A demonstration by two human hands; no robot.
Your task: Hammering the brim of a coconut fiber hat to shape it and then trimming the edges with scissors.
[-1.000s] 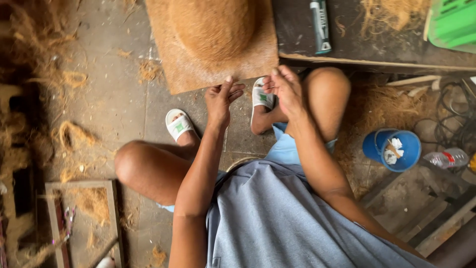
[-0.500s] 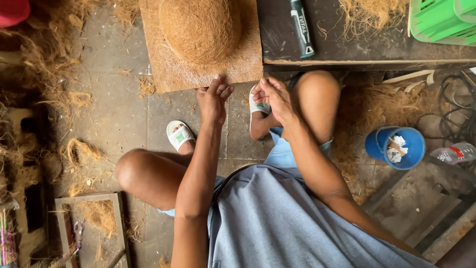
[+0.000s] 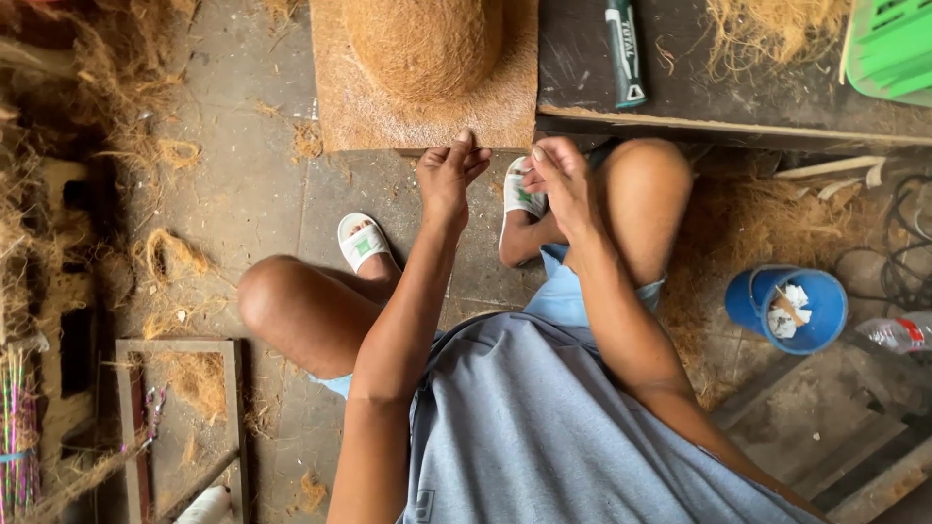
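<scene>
Grip, left hand: fingers pressed together and extended forward, fingertips touching the near edge of the coir mat; whether anything is pinched between them cannot be told. Forearm runs straight up from the lap, elbow bent, wrist level.

Grip, right hand: fingers curled inward toward the thumb, loosely closed, knuckles up, held just beside the left hand and over the right foot; any content of the curl is hidden. Forearm slants in from the lower right across the raised right knee.

Coir mat: flat brown fibre sheet with a domed mound of the same fibre at its centre; lies on the concrete floor directly ahead of both hands, its right side against the dark board.

Dark board: low wooden counter at upper right, carrying loose fibre, a green-handled tool and the corner of a green crate.

Wooden frame: lower left, on the floor, with fibre scraps inside.

Blue bucket: right of the right leg, holding pale scraps.

Sandals: white, one on the left foot, one on the right, near the hands.

Plastic bottle: lying just beside the bucket.
</scene>
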